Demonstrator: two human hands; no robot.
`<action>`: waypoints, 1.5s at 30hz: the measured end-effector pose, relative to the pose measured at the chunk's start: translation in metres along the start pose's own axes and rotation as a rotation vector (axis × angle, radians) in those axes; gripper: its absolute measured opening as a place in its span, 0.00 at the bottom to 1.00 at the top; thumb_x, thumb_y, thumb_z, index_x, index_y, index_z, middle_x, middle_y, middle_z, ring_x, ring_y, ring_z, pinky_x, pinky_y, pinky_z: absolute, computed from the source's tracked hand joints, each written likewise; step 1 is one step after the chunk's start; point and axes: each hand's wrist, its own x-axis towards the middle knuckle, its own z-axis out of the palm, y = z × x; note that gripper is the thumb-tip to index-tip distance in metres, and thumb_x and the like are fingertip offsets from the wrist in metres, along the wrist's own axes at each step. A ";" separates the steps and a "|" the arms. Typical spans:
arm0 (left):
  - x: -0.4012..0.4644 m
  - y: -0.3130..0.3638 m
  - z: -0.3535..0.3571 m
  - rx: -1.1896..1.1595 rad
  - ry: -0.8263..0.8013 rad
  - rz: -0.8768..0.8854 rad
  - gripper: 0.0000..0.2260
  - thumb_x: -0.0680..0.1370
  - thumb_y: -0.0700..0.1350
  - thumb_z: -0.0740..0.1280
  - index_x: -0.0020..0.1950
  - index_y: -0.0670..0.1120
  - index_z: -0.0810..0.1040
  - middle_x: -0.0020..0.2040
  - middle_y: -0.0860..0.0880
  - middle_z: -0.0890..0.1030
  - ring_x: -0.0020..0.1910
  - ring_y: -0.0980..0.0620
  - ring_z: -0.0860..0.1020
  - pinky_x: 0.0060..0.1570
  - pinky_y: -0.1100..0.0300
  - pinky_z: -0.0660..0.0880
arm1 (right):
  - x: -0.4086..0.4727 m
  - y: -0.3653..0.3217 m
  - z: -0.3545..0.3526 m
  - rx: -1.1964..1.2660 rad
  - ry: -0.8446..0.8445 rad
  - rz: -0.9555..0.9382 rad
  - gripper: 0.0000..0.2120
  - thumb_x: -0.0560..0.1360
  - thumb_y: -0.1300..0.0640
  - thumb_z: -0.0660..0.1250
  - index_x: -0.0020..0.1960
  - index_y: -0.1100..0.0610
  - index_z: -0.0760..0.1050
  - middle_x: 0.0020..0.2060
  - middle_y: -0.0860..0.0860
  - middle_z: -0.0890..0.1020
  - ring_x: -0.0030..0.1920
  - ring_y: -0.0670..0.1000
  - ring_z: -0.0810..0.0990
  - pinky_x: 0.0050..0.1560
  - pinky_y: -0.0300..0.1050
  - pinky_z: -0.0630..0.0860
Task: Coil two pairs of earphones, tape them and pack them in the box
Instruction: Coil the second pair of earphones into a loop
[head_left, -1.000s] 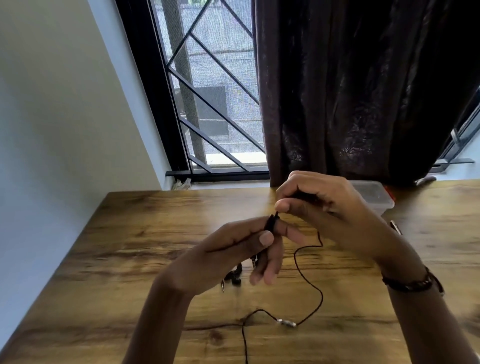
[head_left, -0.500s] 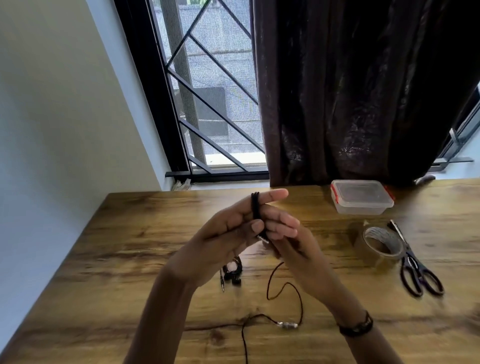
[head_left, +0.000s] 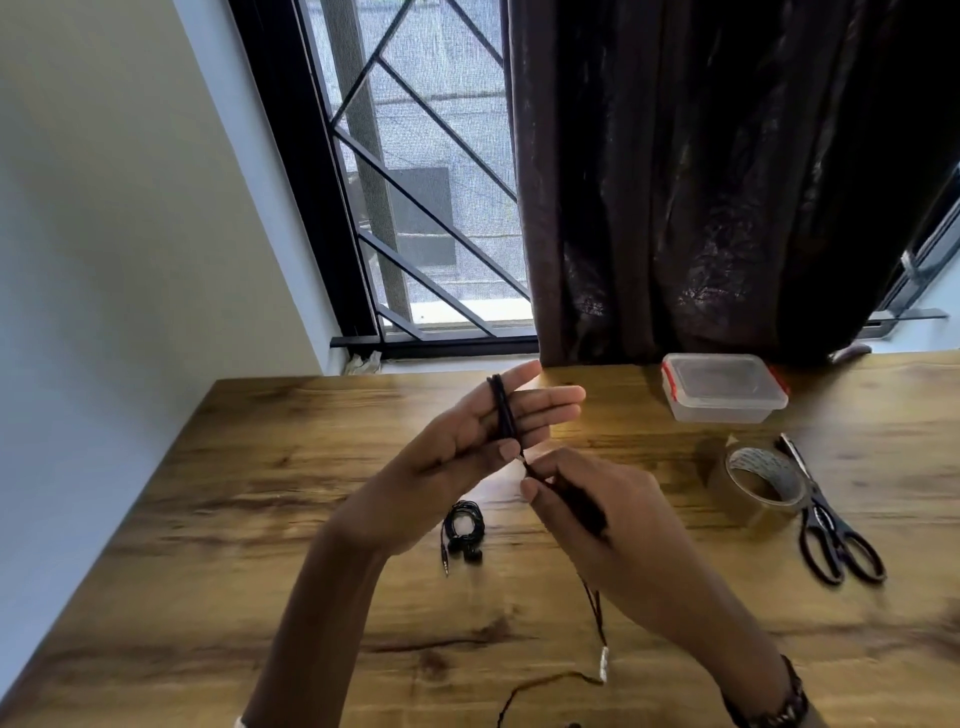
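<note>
Since a half-second back your right hand (head_left: 587, 512) dropped lower, drawing cable (head_left: 595, 608) taut. Bench (head_left: 218, 519) carries everything. Closed box (head_left: 724, 387) waits behind the tape roll (head_left: 761, 486), scissors (head_left: 831, 530) just beside it, ready for taping. Left hand (head_left: 483, 441), fingers straight, serves as spool, thumb pinning the coil (head_left: 504, 415); right grip pinches cable. Finished earphones (head_left: 464, 532) left of the tape. No writing legible.

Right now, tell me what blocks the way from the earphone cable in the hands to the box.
Nothing visible stands on the bare table between the earphone cable and the box. But the box's lid is on, and tape roll and scissors lie just right.
</note>
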 end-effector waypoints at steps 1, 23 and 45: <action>0.000 0.000 0.000 0.025 -0.004 -0.004 0.25 0.79 0.29 0.53 0.76 0.38 0.51 0.73 0.42 0.68 0.72 0.47 0.67 0.68 0.58 0.65 | 0.000 -0.001 -0.001 -0.037 -0.007 0.001 0.13 0.78 0.43 0.57 0.47 0.49 0.74 0.32 0.47 0.77 0.32 0.49 0.74 0.34 0.45 0.71; -0.011 0.014 0.023 0.188 -0.086 -0.079 0.20 0.77 0.26 0.52 0.68 0.36 0.65 0.55 0.45 0.78 0.55 0.50 0.77 0.55 0.62 0.71 | 0.041 -0.022 -0.072 -0.110 -0.116 -0.213 0.05 0.78 0.56 0.67 0.45 0.55 0.77 0.35 0.42 0.77 0.37 0.46 0.78 0.34 0.30 0.70; -0.008 0.006 0.021 -0.177 0.036 0.086 0.19 0.80 0.34 0.51 0.70 0.37 0.65 0.52 0.48 0.81 0.50 0.53 0.79 0.53 0.62 0.74 | 0.029 0.019 0.011 0.765 0.054 0.035 0.08 0.77 0.52 0.60 0.48 0.46 0.79 0.33 0.59 0.71 0.29 0.59 0.65 0.27 0.49 0.64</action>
